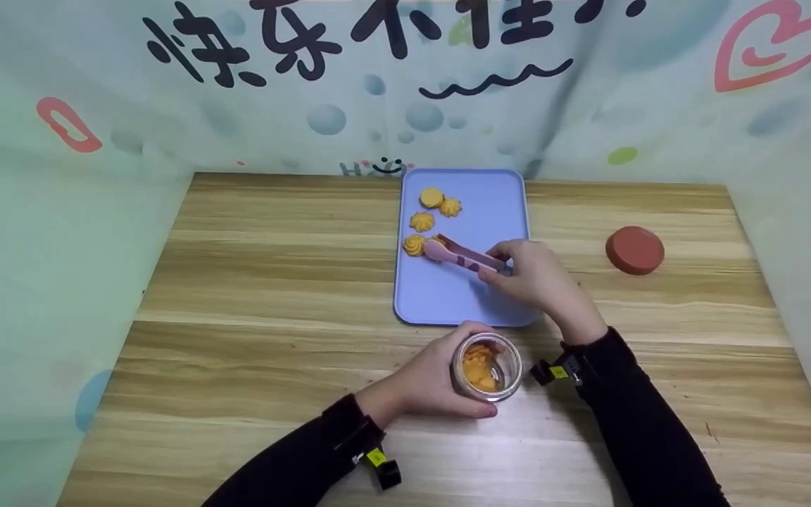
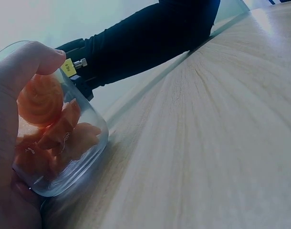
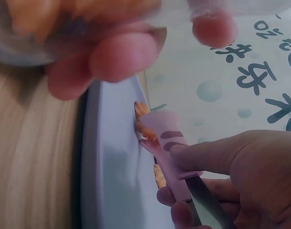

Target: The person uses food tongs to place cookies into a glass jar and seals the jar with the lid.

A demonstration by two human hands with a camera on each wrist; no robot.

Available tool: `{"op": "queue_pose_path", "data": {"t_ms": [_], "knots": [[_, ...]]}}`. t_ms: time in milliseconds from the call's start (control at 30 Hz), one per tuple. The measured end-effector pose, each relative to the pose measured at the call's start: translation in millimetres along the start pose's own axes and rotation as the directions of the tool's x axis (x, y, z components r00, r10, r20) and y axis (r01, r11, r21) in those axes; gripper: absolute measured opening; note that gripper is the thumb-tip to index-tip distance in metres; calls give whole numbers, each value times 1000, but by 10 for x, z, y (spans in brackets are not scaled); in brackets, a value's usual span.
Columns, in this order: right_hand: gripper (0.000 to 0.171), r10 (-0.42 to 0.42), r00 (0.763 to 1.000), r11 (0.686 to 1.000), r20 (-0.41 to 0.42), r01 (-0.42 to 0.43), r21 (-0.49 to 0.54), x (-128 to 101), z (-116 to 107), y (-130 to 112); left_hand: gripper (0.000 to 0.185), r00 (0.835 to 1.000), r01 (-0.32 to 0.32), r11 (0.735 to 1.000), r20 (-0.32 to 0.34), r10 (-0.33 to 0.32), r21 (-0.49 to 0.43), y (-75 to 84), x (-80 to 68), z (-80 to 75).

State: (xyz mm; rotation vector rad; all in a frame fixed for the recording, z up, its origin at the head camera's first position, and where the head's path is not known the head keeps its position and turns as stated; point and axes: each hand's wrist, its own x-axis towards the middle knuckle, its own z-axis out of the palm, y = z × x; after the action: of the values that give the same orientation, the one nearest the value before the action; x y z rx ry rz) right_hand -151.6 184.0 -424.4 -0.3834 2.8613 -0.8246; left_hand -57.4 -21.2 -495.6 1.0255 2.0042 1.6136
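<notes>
My left hand [image 1: 428, 373] grips a clear glass jar [image 1: 516, 380] around its side, in front of the tray. Inside the jar lie several golden cookies [image 2: 69, 129]. With my right hand [image 1: 533, 278] I hold pink tongs [image 1: 467, 258] over the blue tray [image 1: 462, 299], thumb on one arm and fingers on the other. A cookie [image 3: 148, 131] shows between the tong tips; how firmly it is pinched I cannot tell. Beside it on the tray's left side rest a swirled cookie [image 1: 414, 245] and a ridged one [image 1: 422, 221], with two more behind.
A round reddish-brown lid [image 1: 635, 250] lies on the wooden table [image 1: 265, 282], right of the tray. Behind the table hangs a printed cloth [image 1: 293, 134], and similar cloth flanks both sides. The jar stands close to the tray's front edge.
</notes>
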Motion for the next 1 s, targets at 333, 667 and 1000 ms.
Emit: {"op": "queue_pose_path", "data": {"t_ms": [333,667,1000], "knots": [[28,-2,1000,1000,-13,1,-30,-4,-31,-1,94,1000,-2,1000,-13,3,26,6,4,-2],[26,-20,999,999,-26,19,-29,3,-53,-10,90,1000,-18,1000,-4,18,18,141,2,-38],[24,-46,998,999,-53,47,21,-88,-263,-20,88,1000,2,1000,4,-2,-7,250,-5,-49]]}}
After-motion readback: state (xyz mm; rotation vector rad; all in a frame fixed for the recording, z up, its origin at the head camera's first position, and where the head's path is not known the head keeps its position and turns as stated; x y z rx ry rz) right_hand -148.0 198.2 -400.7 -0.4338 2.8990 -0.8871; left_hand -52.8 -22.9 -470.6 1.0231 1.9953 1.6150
